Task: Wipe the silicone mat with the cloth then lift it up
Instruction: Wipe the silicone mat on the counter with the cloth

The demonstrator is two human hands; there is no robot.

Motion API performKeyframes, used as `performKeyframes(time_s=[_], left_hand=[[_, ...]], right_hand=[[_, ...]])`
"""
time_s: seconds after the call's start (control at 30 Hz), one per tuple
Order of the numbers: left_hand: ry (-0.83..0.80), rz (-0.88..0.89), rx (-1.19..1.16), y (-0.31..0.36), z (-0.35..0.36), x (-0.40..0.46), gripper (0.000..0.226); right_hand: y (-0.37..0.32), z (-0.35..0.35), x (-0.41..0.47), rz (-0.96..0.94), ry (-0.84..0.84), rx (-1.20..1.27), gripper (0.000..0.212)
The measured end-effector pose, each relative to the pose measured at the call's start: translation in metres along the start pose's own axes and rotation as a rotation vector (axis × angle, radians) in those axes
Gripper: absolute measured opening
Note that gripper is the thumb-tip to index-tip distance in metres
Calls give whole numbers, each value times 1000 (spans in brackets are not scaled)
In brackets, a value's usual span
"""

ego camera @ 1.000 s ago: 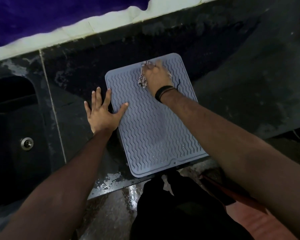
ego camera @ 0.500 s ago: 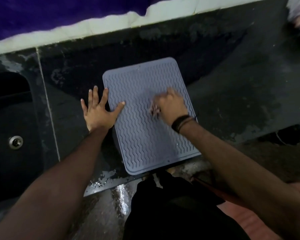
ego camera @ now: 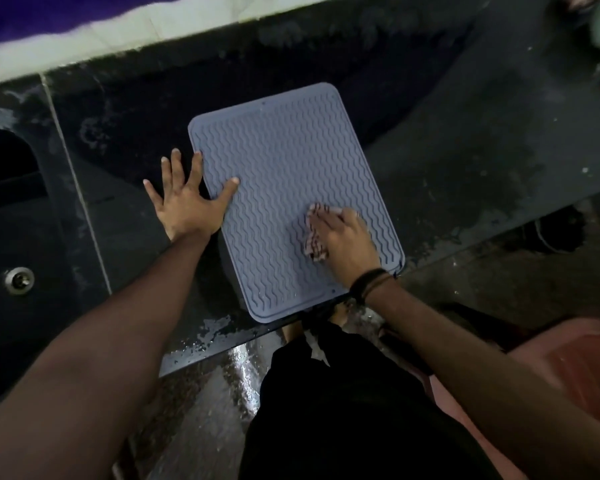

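A dark, wet counter (ego camera: 465, 174) carries the grey silicone mat (ego camera: 284, 174), which lies flat with its near edge at the counter's front lip. The left hand (ego camera: 187, 206) is spread wide and flat, palm on the counter, thumb and forefinger resting on the mat's left edge. The right hand (ego camera: 343, 242) presses a bunched cloth (ego camera: 314, 244) against the mat's near right part, fingers closed over it. A black band (ego camera: 369, 280) circles that wrist.
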State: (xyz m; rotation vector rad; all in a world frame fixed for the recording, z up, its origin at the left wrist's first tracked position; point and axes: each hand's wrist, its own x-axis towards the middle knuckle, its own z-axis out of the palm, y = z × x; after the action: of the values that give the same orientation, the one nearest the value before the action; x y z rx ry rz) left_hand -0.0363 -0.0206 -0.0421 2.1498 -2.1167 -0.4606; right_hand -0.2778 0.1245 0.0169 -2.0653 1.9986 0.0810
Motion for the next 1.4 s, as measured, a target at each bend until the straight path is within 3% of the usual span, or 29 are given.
performKeyframes(time_s=[0.2, 0.3, 0.43, 0.57, 0.73, 0.87, 0.97, 1.17, 1.3, 1.4], left_hand=[[18, 14, -31, -2, 0, -1, 99], [-6, 21, -34, -4, -1, -1, 103], [-4, 24, -22, -3, 1, 0, 106], [-7, 6, -20, -3, 2, 0, 107], [-5, 17, -36, -4, 1, -1, 107], [-12, 39, -54, -5, 0, -2, 107], [-22, 48, -52, -7, -2, -3, 108], [-33, 53, -33, -8, -2, -3, 111], [-34, 47, -27, -6, -2, -2, 109], [-33, 50, -27, -6, -3, -3, 107]], right_hand=[[-5, -11, -17, 46, -25, -33, 46], [-11, -14, 15, 116, 56, 45, 54], [-24, 0, 28, 132, 42, -4, 60], [-17, 13, -12, 127, 88, -23, 63], [-18, 21, -81, 135, 23, -43, 69], [-17, 10, -101, 118, -5, -87, 43], [-13, -4, -82, 154, 18, -82, 37], [-20, -6, -9, 171, 7, -76, 57], [-15, 10, -37, 173, 8, -92, 62], [-11, 14, -74, 149, 45, -112, 50]])
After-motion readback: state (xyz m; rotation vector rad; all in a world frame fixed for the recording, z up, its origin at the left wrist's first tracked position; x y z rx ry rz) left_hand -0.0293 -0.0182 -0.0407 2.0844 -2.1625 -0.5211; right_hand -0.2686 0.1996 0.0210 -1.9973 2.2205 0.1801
